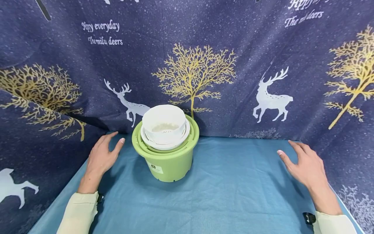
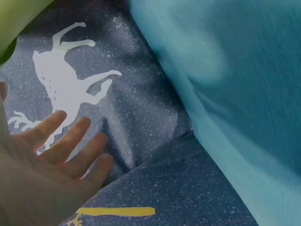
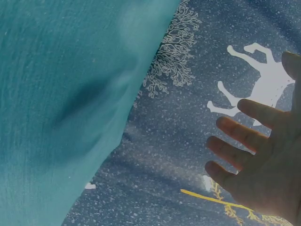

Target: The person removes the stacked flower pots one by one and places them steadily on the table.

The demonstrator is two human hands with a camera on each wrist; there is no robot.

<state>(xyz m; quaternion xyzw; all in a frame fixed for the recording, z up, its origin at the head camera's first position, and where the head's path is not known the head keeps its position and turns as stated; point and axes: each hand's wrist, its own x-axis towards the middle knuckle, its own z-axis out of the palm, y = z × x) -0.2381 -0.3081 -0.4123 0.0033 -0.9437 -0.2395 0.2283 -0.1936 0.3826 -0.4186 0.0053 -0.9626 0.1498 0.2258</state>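
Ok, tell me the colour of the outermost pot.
The outermost pot is light green; it shows best in the head view.

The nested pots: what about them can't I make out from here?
Head view: the print on the label of the green pot is too small to read.
Head view: the underside of the top white pot is hidden by the pots around it.
Left wrist view: the frame's top left corner cuts off most of the green pot.
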